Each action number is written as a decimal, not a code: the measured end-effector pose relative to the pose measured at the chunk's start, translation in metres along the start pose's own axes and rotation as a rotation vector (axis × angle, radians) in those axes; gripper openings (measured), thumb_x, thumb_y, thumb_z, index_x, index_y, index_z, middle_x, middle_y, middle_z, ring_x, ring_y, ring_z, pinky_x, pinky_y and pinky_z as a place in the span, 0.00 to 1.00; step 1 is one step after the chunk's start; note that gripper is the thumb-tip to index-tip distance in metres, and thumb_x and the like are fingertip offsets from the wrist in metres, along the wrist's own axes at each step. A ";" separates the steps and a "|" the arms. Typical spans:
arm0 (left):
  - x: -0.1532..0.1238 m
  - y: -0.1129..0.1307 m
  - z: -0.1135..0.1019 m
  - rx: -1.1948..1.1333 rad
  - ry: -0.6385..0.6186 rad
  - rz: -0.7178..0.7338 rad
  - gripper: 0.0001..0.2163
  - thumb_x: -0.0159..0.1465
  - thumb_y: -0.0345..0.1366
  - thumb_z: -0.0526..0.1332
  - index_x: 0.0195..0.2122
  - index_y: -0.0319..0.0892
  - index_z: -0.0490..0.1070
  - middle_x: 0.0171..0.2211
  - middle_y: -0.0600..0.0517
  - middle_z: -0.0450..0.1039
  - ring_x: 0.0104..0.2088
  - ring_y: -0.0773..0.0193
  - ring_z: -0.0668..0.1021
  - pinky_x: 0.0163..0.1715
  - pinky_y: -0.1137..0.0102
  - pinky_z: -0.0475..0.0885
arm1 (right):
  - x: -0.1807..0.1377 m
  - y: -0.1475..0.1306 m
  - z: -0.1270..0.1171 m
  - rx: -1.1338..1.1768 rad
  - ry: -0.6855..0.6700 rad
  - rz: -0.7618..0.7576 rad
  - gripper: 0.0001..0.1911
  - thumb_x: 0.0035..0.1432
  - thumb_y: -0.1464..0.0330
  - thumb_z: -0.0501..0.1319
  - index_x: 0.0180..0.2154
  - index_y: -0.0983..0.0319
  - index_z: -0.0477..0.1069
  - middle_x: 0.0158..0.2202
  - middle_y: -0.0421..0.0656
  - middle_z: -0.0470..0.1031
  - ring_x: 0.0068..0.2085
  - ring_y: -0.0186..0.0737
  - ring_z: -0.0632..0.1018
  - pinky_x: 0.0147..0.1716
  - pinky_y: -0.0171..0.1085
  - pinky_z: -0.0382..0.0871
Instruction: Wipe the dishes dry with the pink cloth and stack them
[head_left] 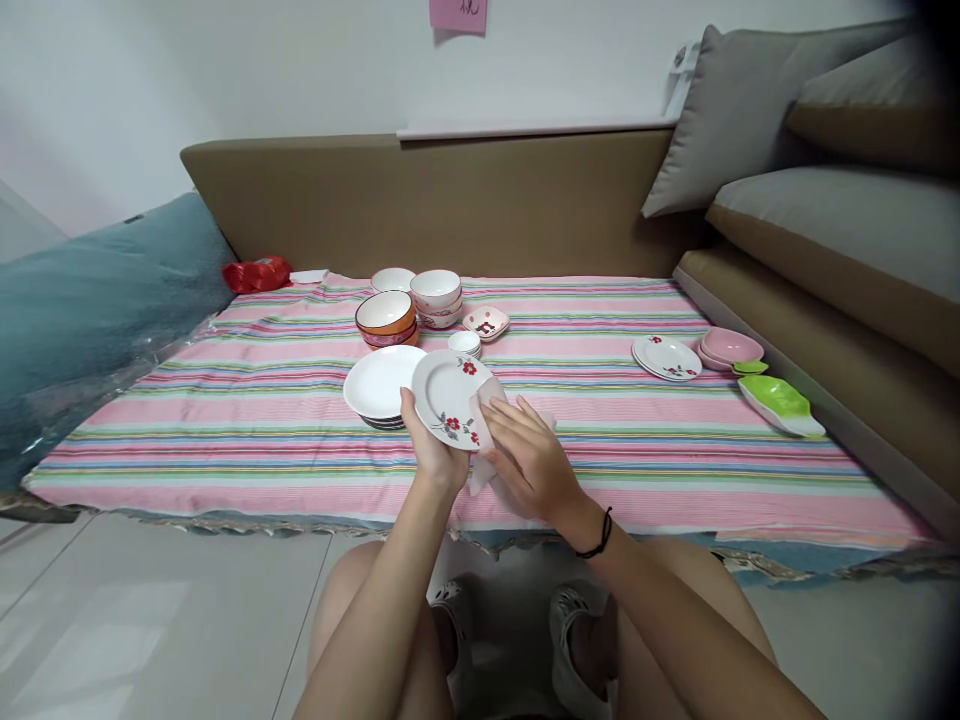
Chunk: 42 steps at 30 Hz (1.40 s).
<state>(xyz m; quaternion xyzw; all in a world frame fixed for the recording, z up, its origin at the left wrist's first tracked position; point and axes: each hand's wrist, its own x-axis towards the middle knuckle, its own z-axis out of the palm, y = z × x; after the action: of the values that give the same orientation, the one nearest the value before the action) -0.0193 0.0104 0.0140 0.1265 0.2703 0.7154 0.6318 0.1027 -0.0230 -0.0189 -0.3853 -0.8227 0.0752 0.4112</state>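
Note:
A white plate with red flowers (442, 385) is tilted up in front of me, gripped at its lower left edge by my left hand (436, 452). My right hand (534, 455) presses a thin white tissue (487, 470) against the plate's right side, fingers closed over it. Just behind the plate, to the left, stands a stack of white plates (379, 385). Farther back are orange-rimmed bowls (385, 313), white bowls (436, 288), a small stack of white dishes (464, 342) and a pink patterned dish (486, 320).
A striped cloth (570, 460) covers the seat. On the right lie flowered plates (666, 356), pink bowls (729, 347) and a green dish (780, 400). A red package (259, 274) sits at the back left. Cushions (840, 230) pile up at the right.

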 end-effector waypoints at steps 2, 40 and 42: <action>0.000 0.001 0.000 -0.016 0.018 -0.002 0.26 0.64 0.54 0.49 0.50 0.41 0.73 0.42 0.48 0.79 0.44 0.59 0.79 0.49 0.68 0.71 | -0.001 -0.004 0.001 0.063 0.018 -0.036 0.20 0.66 0.64 0.49 0.55 0.65 0.67 0.57 0.49 0.70 0.60 0.44 0.67 0.62 0.51 0.57; -0.009 -0.001 -0.001 0.020 -0.137 -0.330 0.28 0.63 0.55 0.51 0.53 0.38 0.70 0.47 0.44 0.76 0.52 0.52 0.75 0.54 0.62 0.67 | 0.004 0.025 -0.008 -0.149 -0.023 0.051 0.28 0.67 0.58 0.46 0.61 0.70 0.59 0.64 0.50 0.59 0.66 0.48 0.56 0.64 0.51 0.52; -0.012 -0.004 -0.001 0.051 -0.161 -0.388 0.29 0.63 0.55 0.50 0.53 0.38 0.70 0.48 0.44 0.76 0.53 0.51 0.74 0.55 0.61 0.67 | 0.006 0.026 -0.009 -0.138 -0.047 0.072 0.30 0.68 0.57 0.43 0.63 0.69 0.55 0.66 0.50 0.54 0.68 0.47 0.52 0.65 0.51 0.49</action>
<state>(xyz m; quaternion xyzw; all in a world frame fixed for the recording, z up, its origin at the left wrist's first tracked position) -0.0141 -0.0015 0.0128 0.1447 0.2561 0.5611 0.7737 0.1223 -0.0025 -0.0207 -0.4402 -0.8208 0.0422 0.3615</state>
